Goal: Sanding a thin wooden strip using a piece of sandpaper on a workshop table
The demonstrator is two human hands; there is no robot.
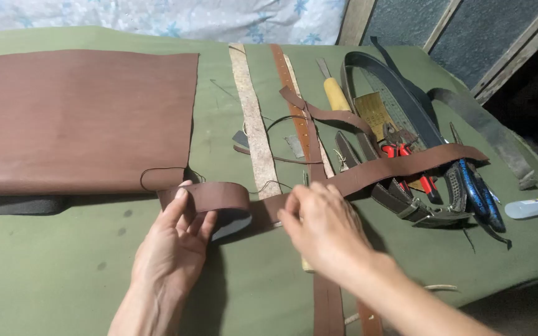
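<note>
An olive-green cloth-covered counter [45, 274] fills the view. Behind it hangs a pale floral fabric [157, 15], beside wooden-framed dark frosted glass panes [406, 22]. Light is dim and even.

Single head-worn view, looking steeply down, close over the green table [63, 274], probably facing its far edge

- The brown leather strap [368, 171] is long, flat and matte, running across the green table from lower left up to the right.
- Its left end [210, 198] is folded back over itself into a loose loop, showing a paler underside.
- The middle of it crosses over a couple of other strips, and the right end lies on top of a pile of tools.
</note>
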